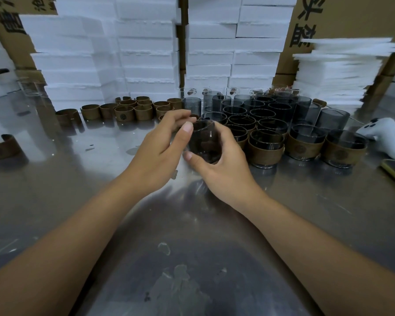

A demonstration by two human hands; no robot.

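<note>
Above grey steel table (78, 201): my right hand (224, 160) grips smoky round glass tumbler (203, 144), mouth up; left hand (162, 137) adjacent, thumb on rim, grip unclear.

**A:** We've got plenty of open table (82, 179) on the near side and off to the left, easy to pass a hand through.

**B:** Sure, but behind we're hemmed in: packed glasses (267, 115) right, cardboard sleeves (132, 111) left, foam boxes (146, 53) walling the back, controller (383, 137) far right.
</note>
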